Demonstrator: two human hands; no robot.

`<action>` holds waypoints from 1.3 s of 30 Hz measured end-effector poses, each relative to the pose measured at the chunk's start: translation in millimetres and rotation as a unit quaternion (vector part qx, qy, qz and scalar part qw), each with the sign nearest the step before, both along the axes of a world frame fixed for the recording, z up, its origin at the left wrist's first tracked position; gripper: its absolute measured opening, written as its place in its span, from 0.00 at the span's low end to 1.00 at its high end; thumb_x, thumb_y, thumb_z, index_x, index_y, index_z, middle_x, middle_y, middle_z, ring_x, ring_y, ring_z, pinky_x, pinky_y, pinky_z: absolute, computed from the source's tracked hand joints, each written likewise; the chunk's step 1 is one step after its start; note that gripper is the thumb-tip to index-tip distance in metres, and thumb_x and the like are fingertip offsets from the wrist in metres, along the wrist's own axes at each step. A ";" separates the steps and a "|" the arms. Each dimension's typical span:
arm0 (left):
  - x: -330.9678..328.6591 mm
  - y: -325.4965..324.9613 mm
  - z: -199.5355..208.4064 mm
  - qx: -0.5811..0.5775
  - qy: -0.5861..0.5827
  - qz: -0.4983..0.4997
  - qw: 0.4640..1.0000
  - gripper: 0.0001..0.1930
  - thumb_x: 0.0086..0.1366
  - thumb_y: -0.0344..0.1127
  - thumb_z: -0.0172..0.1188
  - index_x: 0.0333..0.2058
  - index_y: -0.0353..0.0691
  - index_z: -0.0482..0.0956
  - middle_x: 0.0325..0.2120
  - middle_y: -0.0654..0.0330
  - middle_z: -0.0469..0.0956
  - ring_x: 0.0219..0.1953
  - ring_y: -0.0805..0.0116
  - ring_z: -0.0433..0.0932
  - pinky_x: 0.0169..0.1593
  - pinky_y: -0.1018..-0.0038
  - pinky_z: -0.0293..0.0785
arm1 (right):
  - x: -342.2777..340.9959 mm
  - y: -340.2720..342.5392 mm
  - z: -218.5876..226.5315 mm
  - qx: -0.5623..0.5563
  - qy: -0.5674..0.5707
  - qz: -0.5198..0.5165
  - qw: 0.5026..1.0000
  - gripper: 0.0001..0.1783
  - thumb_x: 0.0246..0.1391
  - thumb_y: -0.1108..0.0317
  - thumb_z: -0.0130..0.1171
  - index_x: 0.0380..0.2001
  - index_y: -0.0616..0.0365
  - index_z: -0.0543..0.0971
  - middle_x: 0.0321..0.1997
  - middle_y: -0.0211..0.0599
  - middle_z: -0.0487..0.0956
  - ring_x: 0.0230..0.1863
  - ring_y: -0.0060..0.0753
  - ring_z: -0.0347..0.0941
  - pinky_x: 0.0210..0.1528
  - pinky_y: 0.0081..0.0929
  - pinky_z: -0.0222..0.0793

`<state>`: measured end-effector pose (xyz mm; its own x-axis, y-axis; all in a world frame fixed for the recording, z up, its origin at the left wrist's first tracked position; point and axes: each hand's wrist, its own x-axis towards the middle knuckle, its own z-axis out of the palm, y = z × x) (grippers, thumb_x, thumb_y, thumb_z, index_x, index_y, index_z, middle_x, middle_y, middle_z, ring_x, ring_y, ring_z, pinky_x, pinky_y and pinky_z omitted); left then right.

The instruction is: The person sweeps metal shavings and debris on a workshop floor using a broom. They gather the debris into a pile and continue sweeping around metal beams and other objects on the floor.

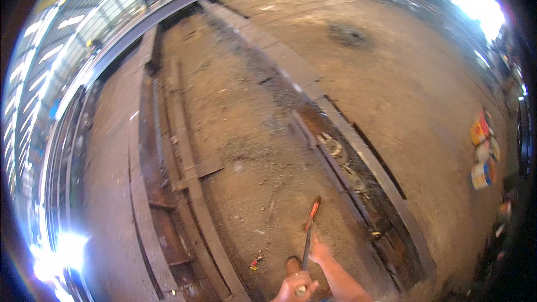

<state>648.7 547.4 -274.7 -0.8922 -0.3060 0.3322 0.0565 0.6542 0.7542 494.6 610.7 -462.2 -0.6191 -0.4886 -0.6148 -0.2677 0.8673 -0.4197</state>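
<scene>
Near the lower edge of the view, both hands hold a long thin rod [308, 234] that points away over the dirt floor [251, 134]. The left hand [296, 286] is wrapped shut round the near end of the rod, fingers curled over it. The right hand [320, 251] sits a little further up the shaft and looks closed on it too, though its fingers are partly hidden. The rod's far tip is reddish-orange (rust, paint or heat, I cannot tell which) and hangs just above the ground, between a long steel beam [190, 179] on the left and a channel of steel rails [358, 156] on the right.

The rod looks stiff and fairly heavy for its thickness, likely metal, so a two-handed hold with the hands set apart suits it: one hand at the butt end, the other forward to steer. Some paint cans [482, 151] stand well apart at the right edge of the floor.
</scene>
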 end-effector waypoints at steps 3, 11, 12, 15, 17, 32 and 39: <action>-41.6 30.7 -22.5 0.162 0.001 -0.064 0.985 0.10 0.59 0.34 0.66 0.22 0.41 0.76 0.21 0.55 0.75 0.25 0.51 0.74 0.38 0.57 0.72 | 26.4 137.3 -53.4 0.096 -0.005 0.010 0.995 0.40 0.56 0.42 0.56 0.65 0.54 0.67 0.44 0.53 0.83 0.45 0.63 0.79 0.51 0.52 0.75; -87.2 126.8 43.2 0.075 -0.073 -0.053 0.993 0.12 0.59 0.33 0.68 0.21 0.38 0.76 0.21 0.55 0.76 0.26 0.55 0.77 0.34 0.64 0.72 | 86.3 412.5 24.5 0.055 -0.148 -0.142 0.977 0.32 0.57 0.42 0.59 0.58 0.50 0.76 0.53 0.55 0.79 0.55 0.51 0.77 0.58 0.48 0.71; -79.2 147.0 52.6 0.071 -0.058 -0.092 0.992 0.10 0.61 0.36 0.66 0.24 0.38 0.79 0.24 0.53 0.79 0.29 0.53 0.79 0.37 0.63 0.74 | 87.0 428.2 37.1 0.031 -0.145 -0.147 0.978 0.32 0.57 0.42 0.59 0.59 0.48 0.75 0.55 0.55 0.79 0.56 0.49 0.76 0.59 0.48 0.71; -70.7 235.2 131.8 -0.033 -0.026 -0.187 0.981 0.09 0.61 0.40 0.64 0.26 0.42 0.81 0.28 0.54 0.81 0.34 0.50 0.81 0.50 0.54 0.73 | 96.4 468.8 64.7 -0.046 -0.129 -0.178 0.974 0.31 0.58 0.43 0.60 0.61 0.43 0.75 0.59 0.54 0.77 0.59 0.45 0.75 0.62 0.46 0.69; -67.3 288.2 158.4 -0.088 0.041 -0.241 0.966 0.10 0.61 0.41 0.63 0.26 0.43 0.80 0.28 0.56 0.81 0.35 0.49 0.80 0.57 0.49 0.70 | 97.6 472.9 80.6 -0.105 -0.116 -0.189 0.969 0.31 0.58 0.43 0.60 0.62 0.40 0.75 0.61 0.54 0.76 0.61 0.43 0.74 0.64 0.44 0.68; -39.8 378.6 207.8 -0.033 -0.071 -0.309 0.948 0.12 0.64 0.44 0.56 0.36 0.43 0.80 0.37 0.51 0.80 0.43 0.47 0.79 0.58 0.50 0.69 | 112.3 570.1 229.3 -0.364 -0.199 -0.229 0.881 0.16 0.52 0.56 0.64 0.42 0.50 0.82 0.41 0.42 0.79 0.44 0.35 0.74 0.48 0.39 0.69; -27.2 315.7 182.0 -0.017 -0.198 -0.208 0.958 0.15 0.65 0.46 0.53 0.42 0.42 0.80 0.42 0.49 0.80 0.46 0.46 0.79 0.58 0.51 0.70 | 150.2 644.8 217.1 -0.438 -0.139 -0.288 0.841 0.10 0.49 0.61 0.65 0.33 0.54 0.85 0.31 0.37 0.81 0.36 0.32 0.74 0.41 0.36 0.70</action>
